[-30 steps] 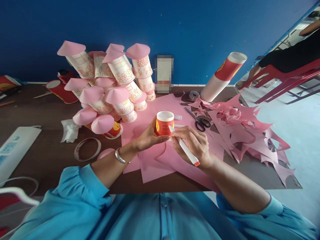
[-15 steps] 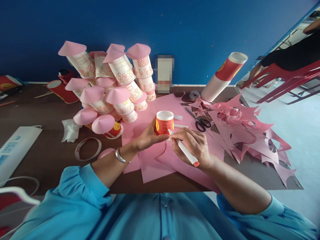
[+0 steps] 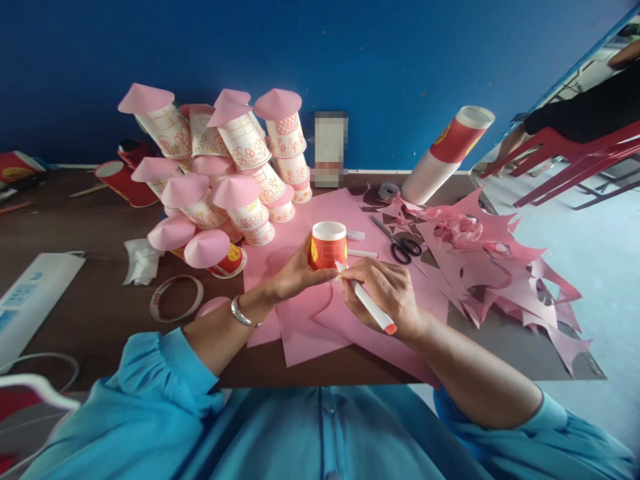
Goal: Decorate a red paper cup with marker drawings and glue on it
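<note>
A red paper cup with yellow marks and a faint rectangular outline stands upright in my left hand, whose thumb lies along its lower front. My right hand is closed round a white marker with a red end. The marker's tip is at the lower right side of the cup, close to my left thumb; whether it touches the cup I cannot tell. Beneath both hands lie overlapping sheets of pink paper. A marker cap and a thin white stick lie just behind the cup.
Decorated paper cups with pink cone tops are stacked at the back left. Scissors lie right of the cup, beside pink paper scraps. A leaning cup stack stands behind. A tape roll lies left. A person sits on a red chair.
The marker tip and my right hand have shifted very slightly down and left along the cup. My left hand still holds the cup in nearly the same place.
</note>
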Tool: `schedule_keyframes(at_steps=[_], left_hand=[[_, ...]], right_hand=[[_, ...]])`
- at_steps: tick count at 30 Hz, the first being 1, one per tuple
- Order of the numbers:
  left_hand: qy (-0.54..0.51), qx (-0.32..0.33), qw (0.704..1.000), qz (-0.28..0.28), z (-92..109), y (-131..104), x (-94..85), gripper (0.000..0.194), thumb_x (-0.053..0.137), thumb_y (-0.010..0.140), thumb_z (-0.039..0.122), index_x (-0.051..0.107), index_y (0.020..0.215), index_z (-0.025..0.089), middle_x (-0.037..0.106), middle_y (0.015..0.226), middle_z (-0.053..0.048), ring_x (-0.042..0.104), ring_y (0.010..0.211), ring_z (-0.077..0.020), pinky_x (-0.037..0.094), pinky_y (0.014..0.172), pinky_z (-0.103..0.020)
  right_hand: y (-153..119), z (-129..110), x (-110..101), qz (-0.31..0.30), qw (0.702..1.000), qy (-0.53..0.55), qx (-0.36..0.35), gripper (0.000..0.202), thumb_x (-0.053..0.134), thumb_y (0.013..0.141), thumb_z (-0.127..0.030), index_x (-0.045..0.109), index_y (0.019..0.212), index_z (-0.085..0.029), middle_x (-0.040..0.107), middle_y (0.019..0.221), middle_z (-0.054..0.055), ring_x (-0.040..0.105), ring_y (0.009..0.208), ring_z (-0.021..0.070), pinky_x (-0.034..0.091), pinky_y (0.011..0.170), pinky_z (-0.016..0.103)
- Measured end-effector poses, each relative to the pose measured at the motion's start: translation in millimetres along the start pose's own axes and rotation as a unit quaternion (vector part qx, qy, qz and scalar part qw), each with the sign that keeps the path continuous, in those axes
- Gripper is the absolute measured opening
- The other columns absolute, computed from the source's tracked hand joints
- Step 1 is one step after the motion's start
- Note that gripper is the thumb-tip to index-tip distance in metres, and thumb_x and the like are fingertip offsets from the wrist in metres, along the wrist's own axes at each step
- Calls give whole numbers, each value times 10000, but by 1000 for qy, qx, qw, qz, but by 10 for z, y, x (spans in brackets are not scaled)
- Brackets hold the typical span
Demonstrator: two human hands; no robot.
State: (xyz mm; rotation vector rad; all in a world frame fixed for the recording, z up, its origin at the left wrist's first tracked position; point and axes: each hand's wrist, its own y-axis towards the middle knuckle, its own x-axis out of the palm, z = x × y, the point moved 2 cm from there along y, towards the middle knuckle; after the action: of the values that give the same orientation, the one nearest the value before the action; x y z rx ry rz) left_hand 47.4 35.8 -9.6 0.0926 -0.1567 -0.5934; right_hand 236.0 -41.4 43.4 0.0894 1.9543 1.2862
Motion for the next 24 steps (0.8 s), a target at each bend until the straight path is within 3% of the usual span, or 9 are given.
schedule_keyframes(at_steps=[6, 9, 13, 17, 20, 24], left_hand=[[-52, -21, 998, -18, 44, 11, 35, 645, 1011, 891, 494, 707, 1414, 271, 791, 1280, -81, 749, 1256, -353, 612, 1123, -541], [-81, -12, 996, -31, 70, 35, 54, 537, 987, 919, 482, 743, 1348, 269, 804, 1266, -78, 759, 1267, -346, 608, 1162, -546], [-115, -32, 993, -10, 55, 51, 49, 525, 990, 916, 478, 738, 1321, 261, 826, 1193, -71, 804, 1130, -318, 651, 1001, -469], [-158, -32, 987, -8, 48, 51, 48, 611, 957, 944, 544, 725, 1431, 258, 865, 1248, -108, 832, 1220, -353, 644, 1080, -512], [-189, -21, 982, -4, 41, 55, 55, 581, 915, 978, 586, 754, 1430, 259, 883, 1280, -117, 837, 1272, -357, 625, 1138, -529], [-210, -14, 978, -1, 3, 66, 60, 541, 880, 981, 663, 829, 1282, 217, 900, 1255, -135, 838, 1229, -349, 629, 1018, -451]], right_hand=[[26, 32, -66, 65, 998, -2, -20, 171, 685, 1114, -144, 678, 1258, -234, 834, 918, 29, 814, 757, 187, 642, 654, 285], [-1, 91, -77, 71, 997, -8, 11, 194, 692, 1152, -215, 695, 1345, -239, 829, 989, 58, 823, 826, 211, 660, 673, 308], [-65, 151, -41, 75, 996, -1, 57, 253, 669, 1158, -191, 716, 1393, -273, 826, 1043, 61, 816, 879, 221, 674, 727, 326], [-90, 161, 21, 49, 996, 6, 80, 341, 634, 1139, -93, 735, 1405, -280, 856, 1040, 41, 819, 829, 198, 672, 766, 318], [-97, 155, 56, 27, 996, 8, 87, 331, 661, 1142, -111, 734, 1413, -286, 872, 1075, 46, 837, 862, 206, 670, 772, 318], [-114, 143, 83, -6, 997, 7, 79, 286, 712, 1135, -138, 725, 1386, -275, 872, 1109, 64, 850, 897, 211, 672, 774, 312]])
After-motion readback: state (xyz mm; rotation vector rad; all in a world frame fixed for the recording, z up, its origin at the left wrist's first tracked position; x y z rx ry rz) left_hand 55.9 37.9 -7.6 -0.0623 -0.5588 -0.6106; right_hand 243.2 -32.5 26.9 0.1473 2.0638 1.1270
